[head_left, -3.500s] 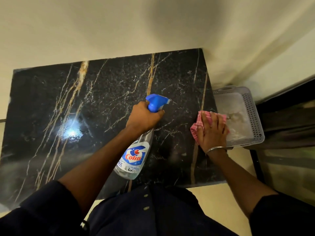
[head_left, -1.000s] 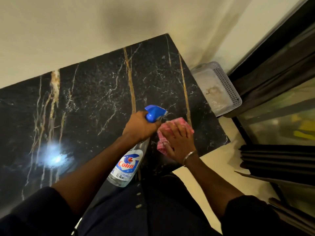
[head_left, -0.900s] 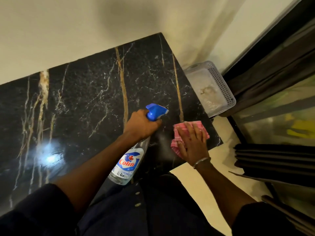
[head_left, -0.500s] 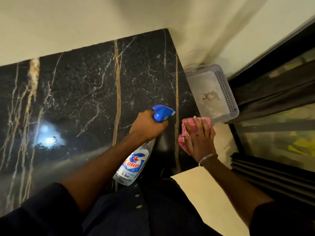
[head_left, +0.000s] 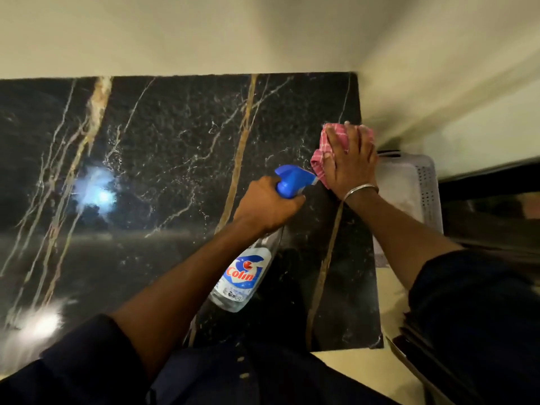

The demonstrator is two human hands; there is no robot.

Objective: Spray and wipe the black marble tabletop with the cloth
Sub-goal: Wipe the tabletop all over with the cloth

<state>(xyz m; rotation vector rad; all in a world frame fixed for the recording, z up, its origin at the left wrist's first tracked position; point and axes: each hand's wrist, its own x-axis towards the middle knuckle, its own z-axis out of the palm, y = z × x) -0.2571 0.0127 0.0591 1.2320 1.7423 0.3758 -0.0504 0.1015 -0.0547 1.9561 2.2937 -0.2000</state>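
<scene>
Here, the black marble tabletop (head_left: 175,141) fills the left and centre of the head view, its far edge meeting a pale wall (head_left: 204,33). Tan and white veins cross the stone, and two bright reflections show on its left part. The left hand (head_left: 267,204) grasps a clear bottle (head_left: 248,276) by the neck, fingers curled round it just below the blue trigger head (head_left: 293,181). The bottle is held tilted over the tabletop, with its base toward the person and its nozzle pointing right; the label reads "Colin". The right hand (head_left: 352,165) lies flat with its fingers straight and close together, pressing down on the pink checked cloth (head_left: 324,150). The cloth rests on the tabletop at the right edge, near the far right corner; parts of it show beyond the fingertips and left of the palm, the rest hidden beneath the hand. The nozzle tip sits just beside the cloth's near edge; whether they touch cannot be told. A metal bangle (head_left: 361,190) circles the right wrist. Past the tabletop's right edge stands a pale perforated basket (head_left: 426,182), partly hidden by the right forearm. Dark sleeves cover both arms at the bottom of the view.
</scene>
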